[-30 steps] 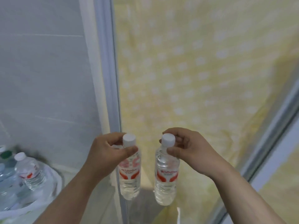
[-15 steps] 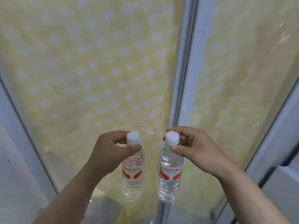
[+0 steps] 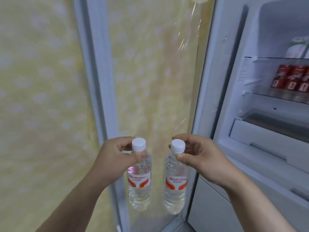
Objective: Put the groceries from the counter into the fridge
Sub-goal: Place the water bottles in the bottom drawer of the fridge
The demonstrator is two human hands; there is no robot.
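**Two water bottles held by the neck before the open fridge**

The left bottle (image 3: 139,180) and the right bottle (image 3: 175,183) hung upright, side by side and apart. They were in front of a yellow dotted panel (image 3: 150,72), just beside the opening of the fridge (image 3: 247,97); neither was inside yet. We saw the left hand (image 3: 115,161) pinching its bottle just under the white cap, fingers (image 3: 140,155) curled round the neck. The right hand (image 3: 204,159) gripped its own bottle likewise. Within the fridge, red cans (image 3: 291,79) stood on a shelf above a drawer (image 3: 260,136). We judged the risk to lie in the grip. A neck pinch leaves the heavy body free to swing, so a bottle could strike the door frame or slip from the fingers.
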